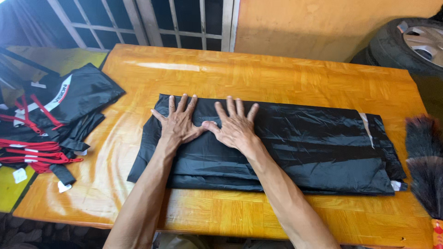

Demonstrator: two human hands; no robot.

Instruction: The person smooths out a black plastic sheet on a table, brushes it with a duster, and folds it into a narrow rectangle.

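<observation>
A folded black shiny fabric sheet (pixel 314 143) lies flat across the orange wooden table (pixel 258 74). My left hand (pixel 179 121) rests palm down on the sheet's left part, fingers spread. Right beside it, my right hand (pixel 235 124) is pressed flat on the same fabric, fingers apart, its thumb touching my left thumb. Neither hand grips anything.
A heap of black fabric with red straps (pixel 46 124) lies at the table's left end. A dark feather duster (pixel 425 161) sits at the right edge. A car tyre (pixel 406 44) stands behind the table's right corner, and a barred window (pixel 152 20) is at the back.
</observation>
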